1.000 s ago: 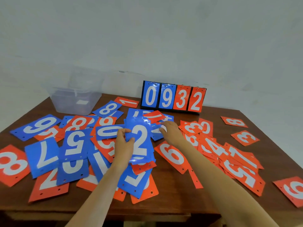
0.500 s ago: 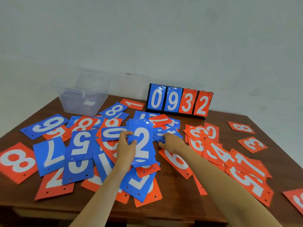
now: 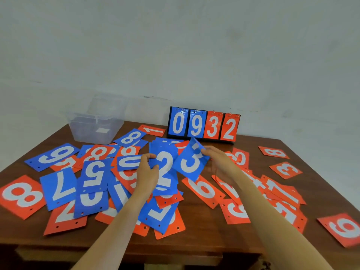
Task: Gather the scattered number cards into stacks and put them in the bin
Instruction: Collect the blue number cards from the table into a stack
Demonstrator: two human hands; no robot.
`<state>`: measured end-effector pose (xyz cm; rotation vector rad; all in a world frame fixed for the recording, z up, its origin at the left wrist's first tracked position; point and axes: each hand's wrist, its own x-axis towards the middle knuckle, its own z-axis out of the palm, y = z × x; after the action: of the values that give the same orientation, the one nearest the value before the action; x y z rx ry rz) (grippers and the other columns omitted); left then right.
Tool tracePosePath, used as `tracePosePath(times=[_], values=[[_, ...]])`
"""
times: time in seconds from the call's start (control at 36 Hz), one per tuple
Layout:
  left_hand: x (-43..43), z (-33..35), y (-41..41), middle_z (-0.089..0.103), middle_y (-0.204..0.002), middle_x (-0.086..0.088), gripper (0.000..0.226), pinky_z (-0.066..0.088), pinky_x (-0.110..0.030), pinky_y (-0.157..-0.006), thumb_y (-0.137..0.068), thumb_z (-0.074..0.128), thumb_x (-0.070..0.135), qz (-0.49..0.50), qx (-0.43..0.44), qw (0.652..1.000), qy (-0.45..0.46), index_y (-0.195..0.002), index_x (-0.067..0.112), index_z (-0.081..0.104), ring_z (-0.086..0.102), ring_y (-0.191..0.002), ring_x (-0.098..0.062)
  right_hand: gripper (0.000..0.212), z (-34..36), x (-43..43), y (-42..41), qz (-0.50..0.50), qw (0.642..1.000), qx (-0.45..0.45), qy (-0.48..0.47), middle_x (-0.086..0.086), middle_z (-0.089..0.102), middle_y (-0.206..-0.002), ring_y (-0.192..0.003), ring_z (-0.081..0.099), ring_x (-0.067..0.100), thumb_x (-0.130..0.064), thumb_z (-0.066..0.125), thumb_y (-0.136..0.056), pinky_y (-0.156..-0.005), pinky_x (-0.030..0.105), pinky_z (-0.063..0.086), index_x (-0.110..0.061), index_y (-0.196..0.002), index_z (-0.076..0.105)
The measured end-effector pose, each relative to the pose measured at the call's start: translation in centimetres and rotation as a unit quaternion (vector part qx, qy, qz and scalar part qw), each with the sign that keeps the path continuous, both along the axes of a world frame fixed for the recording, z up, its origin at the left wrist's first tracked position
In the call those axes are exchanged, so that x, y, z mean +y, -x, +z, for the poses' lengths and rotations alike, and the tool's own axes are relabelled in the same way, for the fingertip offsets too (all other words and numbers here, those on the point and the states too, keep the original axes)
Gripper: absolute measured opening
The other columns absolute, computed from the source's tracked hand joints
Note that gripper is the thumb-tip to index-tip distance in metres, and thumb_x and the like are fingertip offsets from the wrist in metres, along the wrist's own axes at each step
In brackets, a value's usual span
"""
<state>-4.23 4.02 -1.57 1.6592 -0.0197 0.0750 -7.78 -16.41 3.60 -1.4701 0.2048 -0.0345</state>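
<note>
Stack of blue cards point(image 3: 164, 168), 2 on top, sits gripped in left hand point(image 3: 146, 173) at tabletop point(image 3: 204, 240) centre. Right hand point(image 3: 219, 162) pinches blue 3 card point(image 3: 191, 162) at stack's 3 o'clock. Bin point(image 3: 95, 125) stands at 10 o'clock.

- A flip scoreboard point(image 3: 203, 124) is stood upright on a black base; four panels are hung from small metal rings along its top.
- From left to right the panels are read as a blue 0, a blue 9, an orange-red 3 and an orange-red 2, all with white digits.
- A dark brown wooden desk point(image 3: 196, 243) is spread beneath and in front of the scoreboard, which is set at its far edge.
- A pale, plain wall point(image 3: 175, 45) is seen directly behind the scoreboard, with a small dark scuff to its left.
</note>
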Motion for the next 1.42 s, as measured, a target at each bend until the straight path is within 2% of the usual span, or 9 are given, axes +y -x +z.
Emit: tracePosePath(times=[0.14, 0.25, 0.42, 0.56, 0.67, 0.86, 1.11, 1.33, 1.42], values=[[-1.6, 0.3, 1.0, 0.045, -0.109, 0.008, 0.021, 0.039, -0.011, -0.055, -0.094, 0.053, 0.011, -0.054, 0.011, 0.998, 0.008, -0.114, 0.017, 0.05, 0.045, -0.07, 0.001, 0.017, -1.2, 0.2, 1.2, 0.051, 0.998, 0.044, -0.001, 0.012, 0.066, -0.115, -0.105, 0.064, 0.025, -0.019, 0.054, -0.095, -0.083, 0.037, 0.056, -0.01, -0.108, 0.058], [-2.3, -0.2, 1.9, 0.045, -0.122, 0.002, 0.033, 0.04, -0.016, -0.075, -0.085, 0.067, 0.016, -0.093, 0.016, 0.995, 0.013, -0.114, 0.017, 0.051, 0.043, -0.104, -0.006, 0.023, -2.0, 0.4, 0.9, 0.059, 0.994, 0.06, 0.067, 0.008, 0.064, -0.12, -0.108, 0.064, 0.023, -0.027, 0.057, -0.094, -0.094, 0.045, 0.051, -0.013, -0.112, 0.06], [-1.8, -1.4, 1.8, 0.05, -0.121, -0.002, 0.031, 0.054, -0.025, -0.064, -0.086, 0.063, 0.003, -0.086, 0.052, 0.993, 0.063, -0.108, 0.02, 0.05, 0.06, -0.099, -0.016, 0.038, -2.6, 1.0, -0.2, -0.002, 0.97, 0.033, 0.242, 0.0, 0.066, -0.102, -0.092, 0.064, 0.018, -0.052, 0.06, -0.085, -0.074, 0.035, 0.053, -0.017, -0.1, 0.062], [-0.8, -1.6, 1.1, 0.054, -0.112, 0.003, 0.029, 0.058, -0.033, -0.064, -0.091, 0.053, 0.001, -0.079, 0.087, 0.989, 0.095, -0.105, 0.026, 0.048, 0.065, -0.094, -0.02, 0.037, -3.6, 1.5, -2.8, -0.094, 0.956, -0.001, 0.278, 0.016, 0.062, -0.093, -0.079, 0.056, 0.018, -0.043, 0.057, -0.09, -0.063, 0.029, 0.043, -0.006, -0.093, 0.057], [0.2, -1.7, 0.0, 0.056, -0.101, 0.006, 0.031, 0.054, -0.033, -0.061, -0.091, 0.046, -0.004, -0.038, 0.084, 0.991, 0.102, -0.109, 0.022, 0.047, 0.064, -0.083, -0.017, 0.027, -4.1, 1.8, -5.1, -0.078, 0.918, -0.025, 0.389, 0.01, 0.056, -0.083, -0.076, 0.051, 0.018, -0.026, 0.048, -0.097, -0.065, 0.03, 0.04, -0.001, -0.094, 0.058], [1.7, -2.1, -2.5, 0.049, -0.083, 0.007, 0.039, 0.034, -0.027, -0.048, -0.088, 0.037, -0.01, 0.019, 0.073, 0.995, 0.069, -0.107, 0.023, 0.048, 0.044, -0.059, -0.013, 0.061, -6.0, 1.9, -9.9, 0.174, 0.757, 0.032, 0.629, 0.006, 0.029, -0.152, -0.14, 0.027, 0.023, -0.021, 0.06, -0.09, -0.114, 0.038, 0.027, -0.015, -0.145, 0.034], [2.5, -2.3, -3.3, 0.05, -0.086, 0.01, 0.038, 0.034, -0.025, -0.046, -0.09, 0.04, -0.008, 0.037, 0.072, 0.996, 0.049, -0.109, 0.024, 0.047, 0.044, -0.058, -0.013, 0.049, -6.6, 1.9, -11.1, 0.246, 0.626, 0.07, 0.736, 0.008, 0.026, -0.155, -0.135, 0.038, 0.026, -0.023, 0.032, -0.102, -0.109, 0.038, 0.033, -0.014, -0.149, 0.022], [2.5, -1.7, -2.6, 0.052, -0.088, 0.008, 0.037, 0.038, -0.026, -0.047, -0.091, 0.039, -0.006, 0.027, 0.075, 0.995, 0.061, -0.109, 0.025, 0.047, 0.051, -0.067, -0.018, 0.036, -5.8, 1.3, -9.6, 0.166, 0.593, -0.047, 0.787, 0.006, 0.055, -0.132, -0.113, 0.057, 0.021, -0.025, 0.04, -0.1, -0.087, 0.032, 0.049, -0.018, -0.134, 0.046], [2.5, -1.3, -2.0, 0.053, -0.085, 0.005, 0.038, 0.036, -0.022, -0.044, -0.091, 0.037, -0.007, 0.025, 0.068, 0.995, 0.061, -0.109, 0.024, 0.047, 0.047, -0.058, -0.013, 0.032, -4.2, 0.6, -8.1, 0.105, 0.635, -0.079, 0.761, 0.003, 0.059, -0.127, -0.112, 0.057, 0.021, -0.03, 0.046, -0.097, -0.086, 0.033, 0.049, -0.018, -0.126, 0.052]])
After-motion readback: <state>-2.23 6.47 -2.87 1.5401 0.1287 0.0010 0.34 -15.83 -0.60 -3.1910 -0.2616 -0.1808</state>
